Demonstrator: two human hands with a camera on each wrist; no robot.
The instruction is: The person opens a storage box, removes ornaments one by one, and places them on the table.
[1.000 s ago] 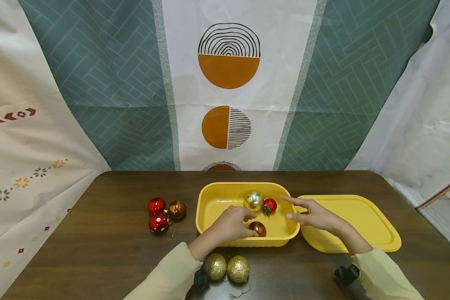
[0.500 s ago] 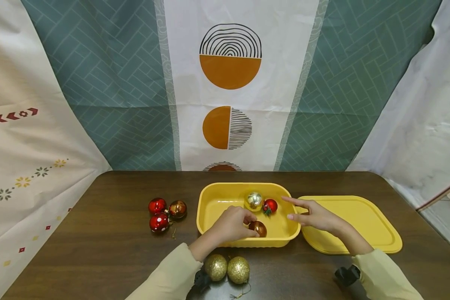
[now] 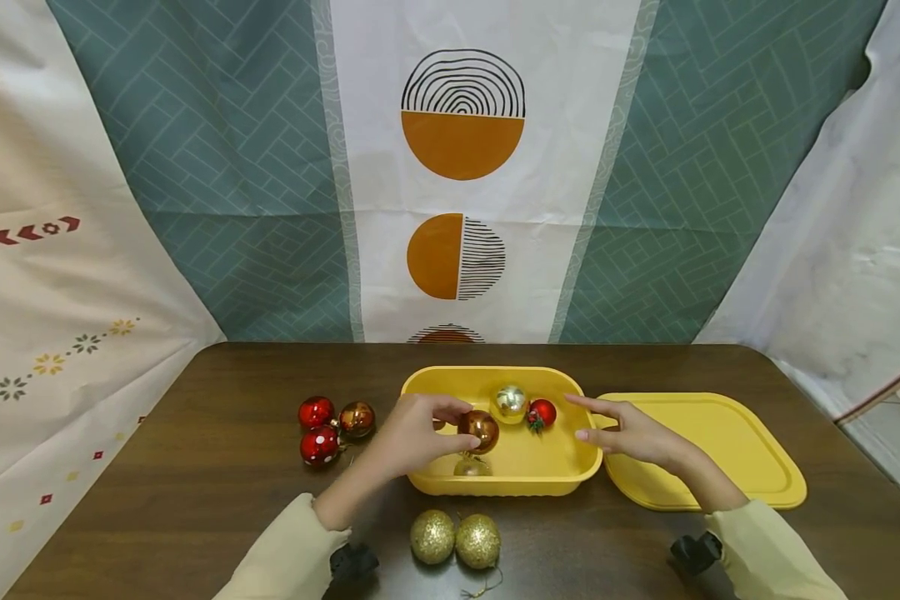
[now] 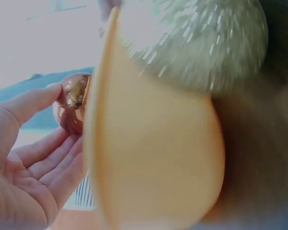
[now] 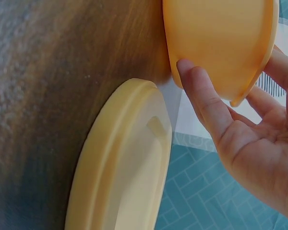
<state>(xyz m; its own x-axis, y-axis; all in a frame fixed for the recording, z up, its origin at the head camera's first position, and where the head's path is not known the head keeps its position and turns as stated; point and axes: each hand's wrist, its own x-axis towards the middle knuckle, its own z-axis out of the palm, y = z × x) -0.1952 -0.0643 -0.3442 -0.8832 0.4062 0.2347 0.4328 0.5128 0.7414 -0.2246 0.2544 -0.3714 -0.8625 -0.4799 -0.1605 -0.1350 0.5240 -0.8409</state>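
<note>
My left hand (image 3: pixel 420 432) pinches a shiny copper-brown Christmas bauble (image 3: pixel 479 431) between thumb and fingers, over the left half of a yellow plastic box (image 3: pixel 562 477). In the left wrist view the box's rim partly covers the bauble (image 4: pixel 73 103). At the box's right end my right hand (image 3: pixel 630 429) holds the wall; in the right wrist view its lower fingers (image 5: pixel 201 88) lie against the outside and the thumb reaches over the rim. Inside the box, a clear gold bauble (image 3: pixel 509 403) sits beside a small red bauble (image 3: pixel 542 413) with green trim.
Two gold glitter baubles (image 3: pixel 477 541) lie in front of the box. To its left are two red baubles (image 3: pixel 319 446) and a brown one (image 3: pixel 357 419), clustered together. A yellow lid (image 3: pixel 708 450) lies flat on the dark wooden table (image 3: pixel 217 500), right of the box.
My left hand has taken hold of the brown bauble near the box's front wall, raised it and carried it left. My right hand has stayed at the box's right end.
</note>
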